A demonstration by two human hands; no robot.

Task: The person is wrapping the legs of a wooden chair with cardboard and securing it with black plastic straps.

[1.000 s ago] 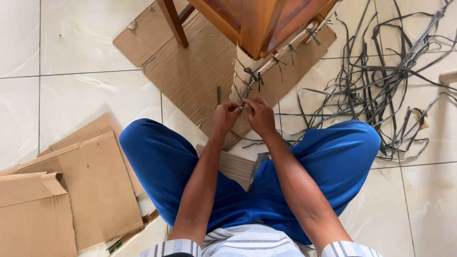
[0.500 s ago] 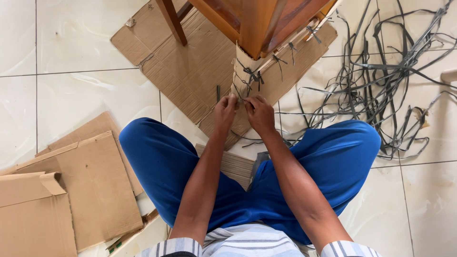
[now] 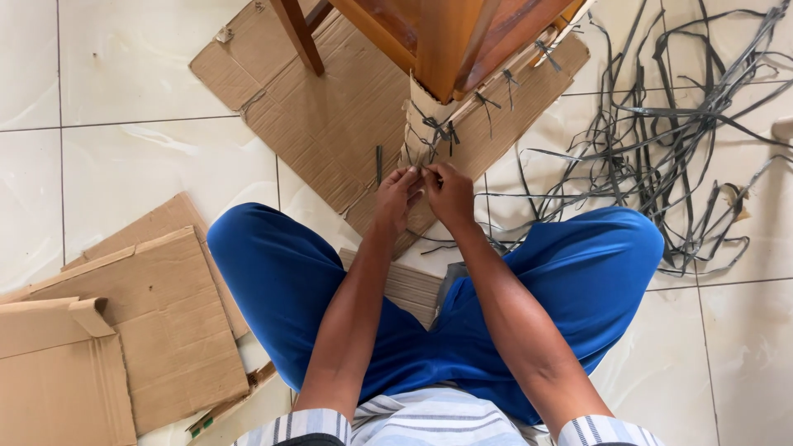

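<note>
My left hand [image 3: 396, 196] and my right hand [image 3: 448, 195] meet at the lower part of a wooden table leg [image 3: 442, 45] that is wrapped in cardboard [image 3: 421, 124]. Both hands pinch a thin grey strap [image 3: 421, 172] that runs around the wrapping. Two straps with knotted ends [image 3: 438, 128] sit higher on the same wrapped leg. My fingers hide the strap's ends. My knees in blue trousers [image 3: 281, 272] frame the leg on both sides.
A flat cardboard sheet [image 3: 314, 107] lies under the table. More cardboard pieces [image 3: 124, 322] are stacked at the left. A tangle of loose grey straps [image 3: 661, 140] spreads over the white floor tiles at the right. A second table leg [image 3: 299, 37] stands behind.
Both hands have crept a little higher on the wrapped leg and closed together on the strap; the view has shifted slightly.
</note>
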